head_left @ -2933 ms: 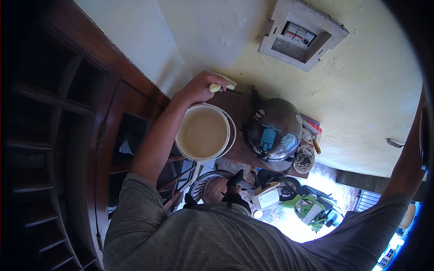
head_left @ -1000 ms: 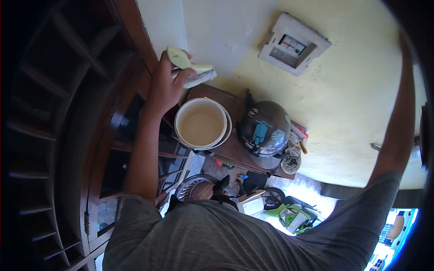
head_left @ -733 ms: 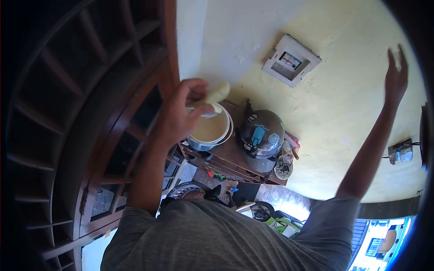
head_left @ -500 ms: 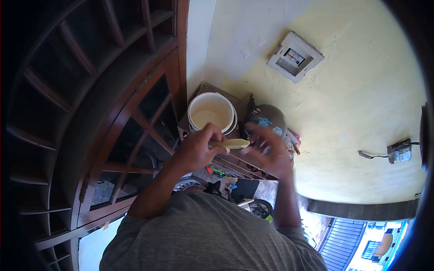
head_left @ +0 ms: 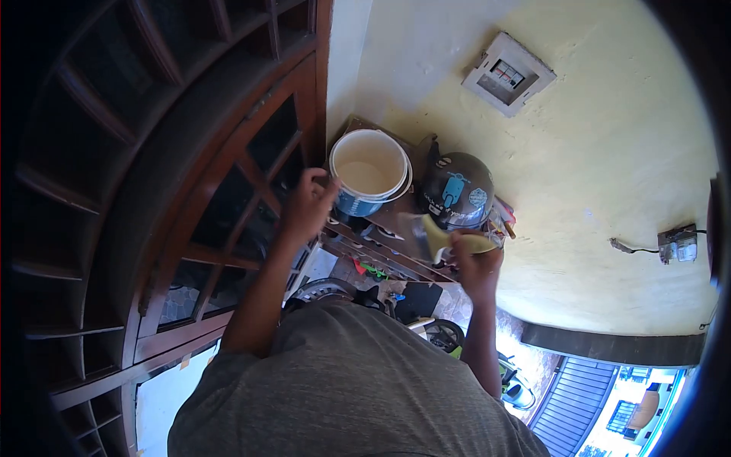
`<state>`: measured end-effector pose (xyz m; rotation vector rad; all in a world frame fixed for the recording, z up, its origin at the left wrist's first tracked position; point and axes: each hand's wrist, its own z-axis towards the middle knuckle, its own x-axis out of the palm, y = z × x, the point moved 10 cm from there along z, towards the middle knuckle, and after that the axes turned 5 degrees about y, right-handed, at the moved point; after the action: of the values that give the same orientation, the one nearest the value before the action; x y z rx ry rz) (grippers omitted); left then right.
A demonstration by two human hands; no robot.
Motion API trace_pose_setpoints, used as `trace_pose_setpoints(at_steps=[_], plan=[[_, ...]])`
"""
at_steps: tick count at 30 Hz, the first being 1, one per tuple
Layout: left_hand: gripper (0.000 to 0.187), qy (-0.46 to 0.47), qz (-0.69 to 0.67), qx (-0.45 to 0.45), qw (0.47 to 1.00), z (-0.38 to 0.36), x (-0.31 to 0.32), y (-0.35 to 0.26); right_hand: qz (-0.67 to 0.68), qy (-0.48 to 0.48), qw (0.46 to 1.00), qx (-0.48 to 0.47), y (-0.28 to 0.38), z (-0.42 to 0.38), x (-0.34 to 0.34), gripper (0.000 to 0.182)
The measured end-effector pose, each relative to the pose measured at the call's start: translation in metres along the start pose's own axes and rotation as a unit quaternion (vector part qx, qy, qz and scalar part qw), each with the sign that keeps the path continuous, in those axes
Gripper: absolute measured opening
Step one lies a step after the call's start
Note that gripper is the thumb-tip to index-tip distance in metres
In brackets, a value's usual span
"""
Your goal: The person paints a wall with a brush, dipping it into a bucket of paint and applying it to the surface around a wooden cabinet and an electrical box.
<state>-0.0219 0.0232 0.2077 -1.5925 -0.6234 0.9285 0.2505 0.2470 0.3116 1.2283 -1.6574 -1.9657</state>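
Observation:
My right hand (head_left: 478, 266) is closed around the yellow handle of a scraper (head_left: 474, 244). Its wide flared end points left, and the thin greyish blade is smeared by motion. My left hand (head_left: 308, 206) is at the near left side of a white bucket (head_left: 392, 145), fingers loosely curled and apart, fingertips right at the rim. Some pale material covers the bottom of this bucket, and a blue label wraps its outside. Just beyond the scraper, a dark helmet (head_left: 457, 164) with light blue stickers sits to the right of the bucket.
Bucket and helmet stand on a brown slatted rack (head_left: 396, 244) against a yellowish wall (head_left: 594, 152). An opened switch box (head_left: 509, 74) and a hanging socket (head_left: 676, 244) are on the wall. A wooden glazed door (head_left: 228, 213) borders the left. Motorbike parts (head_left: 442, 335) show below.
The scraper has passed from my left hand to my right and swung rightward, its blade now pointing left. My left hand has moved up and left to the bucket's side.

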Motion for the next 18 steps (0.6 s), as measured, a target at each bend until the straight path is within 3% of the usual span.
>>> trace_pose_setpoints(at_steps=[1, 3, 7, 12, 18], plan=[[0.060, -0.002, 0.000, -0.003, 1.000, 0.010, -0.006, 0.009, 0.016, -0.031, 0.999, 0.012, -0.005, 0.003, -0.013, 0.024], [0.076, 0.040, 0.005, -0.213, 0.976, 0.017, -0.004, 0.060, 0.055, -0.091, 0.994, -0.006, -0.014, 0.011, -0.034, 0.028], [0.094, 0.106, -0.034, -0.235, 0.966, 0.042, 0.021, 0.084, 0.174, -0.085, 0.981, 0.014, -0.006, 0.019, -0.038, 0.031], [0.068, 0.141, -0.016, -0.225, 0.964, 0.058, 0.043, 0.073, 0.235, -0.112, 0.965, 0.022, -0.012, 0.019, -0.030, 0.032], [0.049, 0.149, -0.073, -0.235, 0.958, 0.072, 0.041, 0.082, 0.233, -0.097, 0.967, 0.024, -0.009, 0.032, -0.018, 0.033]])
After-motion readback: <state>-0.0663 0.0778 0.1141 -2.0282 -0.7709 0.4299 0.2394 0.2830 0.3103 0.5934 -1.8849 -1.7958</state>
